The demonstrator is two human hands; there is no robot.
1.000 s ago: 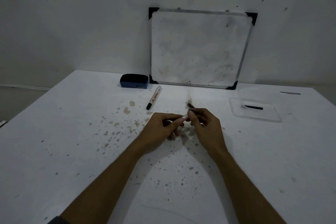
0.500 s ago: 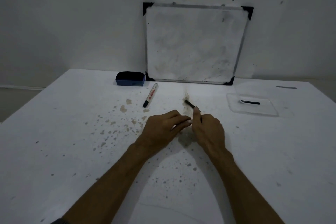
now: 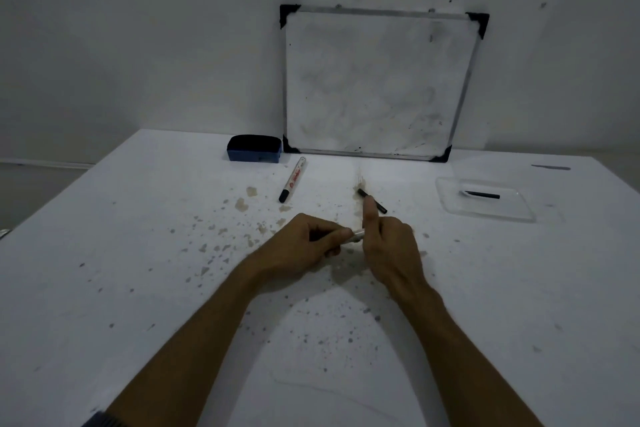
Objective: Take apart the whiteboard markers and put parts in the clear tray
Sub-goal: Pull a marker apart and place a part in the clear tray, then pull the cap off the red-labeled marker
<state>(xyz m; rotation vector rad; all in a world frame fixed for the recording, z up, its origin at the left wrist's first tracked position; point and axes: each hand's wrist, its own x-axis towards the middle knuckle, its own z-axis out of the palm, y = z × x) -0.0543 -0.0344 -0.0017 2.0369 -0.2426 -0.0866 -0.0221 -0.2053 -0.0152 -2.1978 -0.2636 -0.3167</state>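
While the left hand (image 3: 311, 243) pinches the pale marker barrel (image 3: 356, 235) over the desk (image 3: 138, 288), the right hand (image 3: 391, 246) pinches the black ink stick (image 3: 372, 201), seemingly drawn out. Best next: keep barrel steady, carry stick straight right to the clear tray (image 3: 485, 215). Count: one whiteboard (image 3: 377, 80), one eraser (image 3: 254, 148), one tray, one whole marker (image 3: 293, 179), one black part (image 3: 483, 194) in tray.

Dim light. White counter (image 3: 104, 270), surface speckled with brown stains. Plain grey-white wall (image 3: 138, 45) behind, a few dark specks on it.
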